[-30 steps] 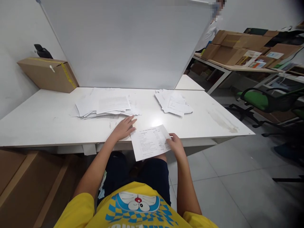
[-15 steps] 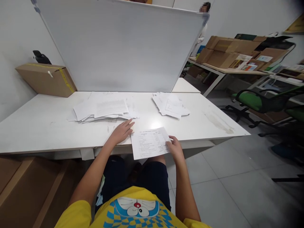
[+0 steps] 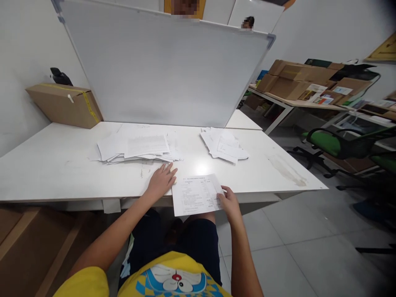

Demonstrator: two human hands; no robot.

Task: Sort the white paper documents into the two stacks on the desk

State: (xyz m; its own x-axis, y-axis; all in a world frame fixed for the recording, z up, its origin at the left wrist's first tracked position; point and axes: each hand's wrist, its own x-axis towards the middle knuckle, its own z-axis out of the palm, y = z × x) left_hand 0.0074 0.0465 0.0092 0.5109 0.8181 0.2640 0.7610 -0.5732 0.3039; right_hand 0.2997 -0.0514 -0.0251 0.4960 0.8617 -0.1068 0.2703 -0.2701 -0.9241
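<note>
A printed sheet of paper (image 3: 196,194) hangs partly over the table's front edge, its far part above the tabletop. My right hand (image 3: 229,203) grips its right edge, thumb on top and the other fingers mostly hidden beneath. My left hand (image 3: 161,180) lies on the tabletop with fingers spread, its fingertips at the sheet's left edge. Something small and yellowish shows by those fingertips, too small to name. Beyond my left hand is a wide, loose pile of papers (image 3: 145,146). A smaller, untidy pile of papers (image 3: 227,146) lies farther right.
A whiteboard (image 3: 167,70) stands across the back of the white table (image 3: 62,173). At the back left is a cardboard box (image 3: 66,105). Open cardboard (image 3: 37,247) lies below the table's left front. Green chairs (image 3: 324,140) and a box-laden table (image 3: 289,105) are to the right.
The view has tilted up slightly, so the table and papers appear lower. Both hands keep nearly the same places at the sheet. A second head shows more above the whiteboard.
</note>
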